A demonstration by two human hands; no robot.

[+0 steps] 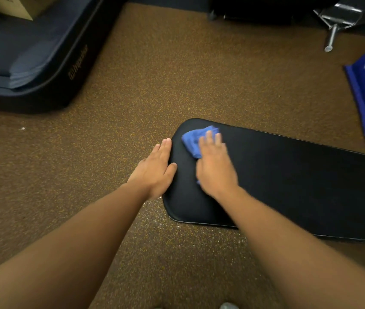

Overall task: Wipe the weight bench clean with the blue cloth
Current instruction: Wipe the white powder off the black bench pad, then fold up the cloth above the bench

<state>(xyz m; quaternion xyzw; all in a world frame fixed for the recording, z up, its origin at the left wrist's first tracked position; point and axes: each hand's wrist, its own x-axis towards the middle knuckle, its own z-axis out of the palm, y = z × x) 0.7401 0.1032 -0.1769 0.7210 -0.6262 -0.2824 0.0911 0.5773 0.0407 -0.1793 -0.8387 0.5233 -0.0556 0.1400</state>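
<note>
Right hand (216, 168) flat on blue cloth (193, 139), left hand (154, 169) spread, weight bench (299, 179).

both arms outstretched, left hand (154, 169) and right hand (215, 166) flat.

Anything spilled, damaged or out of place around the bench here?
Nothing stands out. The black bench pad looks intact; the right hand presses the blue cloth flat near its end, and the left hand rests at the pad's edge.

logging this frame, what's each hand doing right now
Left hand: open, flat against the bench end.
Right hand: open, pressing the blue cloth onto the bench.
</note>
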